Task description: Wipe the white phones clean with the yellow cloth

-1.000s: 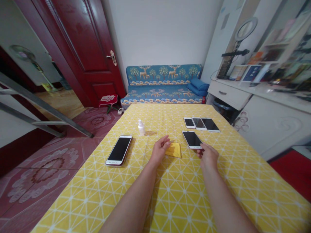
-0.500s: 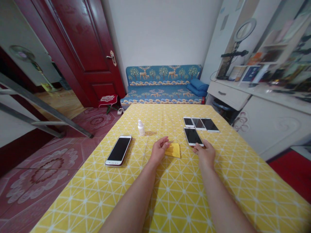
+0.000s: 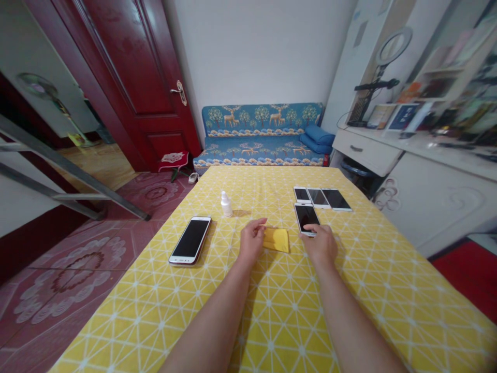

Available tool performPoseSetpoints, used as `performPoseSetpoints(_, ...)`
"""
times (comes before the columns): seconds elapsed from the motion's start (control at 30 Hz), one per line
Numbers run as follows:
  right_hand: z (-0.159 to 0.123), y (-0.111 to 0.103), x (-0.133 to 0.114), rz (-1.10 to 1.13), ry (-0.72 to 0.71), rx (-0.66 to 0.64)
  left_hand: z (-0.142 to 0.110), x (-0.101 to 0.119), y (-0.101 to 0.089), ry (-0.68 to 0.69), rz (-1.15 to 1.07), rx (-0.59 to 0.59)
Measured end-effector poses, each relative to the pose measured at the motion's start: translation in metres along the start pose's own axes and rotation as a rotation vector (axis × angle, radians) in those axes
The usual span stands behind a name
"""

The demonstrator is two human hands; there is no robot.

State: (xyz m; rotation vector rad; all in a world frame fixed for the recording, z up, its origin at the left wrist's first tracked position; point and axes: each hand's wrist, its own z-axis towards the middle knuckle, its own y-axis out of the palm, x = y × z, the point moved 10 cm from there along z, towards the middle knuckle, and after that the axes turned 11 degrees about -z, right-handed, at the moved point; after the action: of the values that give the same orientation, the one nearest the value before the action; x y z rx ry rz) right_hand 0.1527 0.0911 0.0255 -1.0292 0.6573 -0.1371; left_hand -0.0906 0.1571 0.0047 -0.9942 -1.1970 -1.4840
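My right hand (image 3: 321,244) rests on the yellow tablecloth (image 3: 272,311), its fingertips touching the near end of a white phone (image 3: 306,217) that lies flat, screen up. My left hand (image 3: 252,241) pinches the left edge of a small folded yellow cloth (image 3: 277,239) lying between my hands. Just beyond the white phone lie three more phones (image 3: 321,198) side by side in a row. A larger phone with a dark screen (image 3: 191,239) lies to the left. A small white dropper bottle (image 3: 225,204) stands upright behind my left hand.
Beyond the table stands a blue patterned sofa (image 3: 264,132) against the wall. A red door (image 3: 132,77) is at the left, with metal rails (image 3: 58,176) over the tiled floor. White cabinets (image 3: 427,176) with a ring light (image 3: 394,46) line the right side.
My right hand slid the white phone away from me and leftwards, up behind the row of three. My left hand closed its fingers on the yellow cloth's edge.
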Motion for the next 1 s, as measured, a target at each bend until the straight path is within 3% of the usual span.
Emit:
performPoseSetpoints(0.1,0.003,0.004,0.000,-0.046,-0.006,-0.006,-0.001,0.046,-0.018,0.275,0.270,0.048)
performPoseSetpoints(0.17,0.004,0.005,0.000,-0.073,0.001,-0.004,-0.004,0.077,-0.034,0.402,0.532,0.145)
performPoseSetpoints(0.3,0.004,0.001,0.000,-0.101,0.021,0.039,-0.010,0.113,-0.080,0.311,1.027,0.503)
performPoseSetpoints(0.4,0.004,0.000,0.000,-0.102,0.026,0.043,-0.007,0.108,-0.107,0.060,1.214,0.588)
performPoseSetpoints(0.53,0.002,0.001,-0.007,-0.018,-0.009,0.039,0.000,0.075,-0.131,-0.294,1.273,0.493)
performPoseSetpoints(0.63,-0.003,0.006,-0.028,0.151,-0.160,-0.015,0.002,0.068,-0.138,-0.340,1.301,0.461)
performPoseSetpoints(0.73,-0.017,0.014,-0.059,0.335,-0.361,-0.149,0.001,0.070,-0.148,-0.366,1.306,0.526)
performPoseSetpoints(0.87,-0.041,0.016,-0.093,0.379,-0.646,-0.280,0.000,0.068,-0.155,-0.404,1.328,0.541)
performPoseSetpoints(1.0,-0.049,0.025,-0.096,0.322,-0.682,-0.352,0.000,0.072,-0.153,-0.365,1.355,0.537)
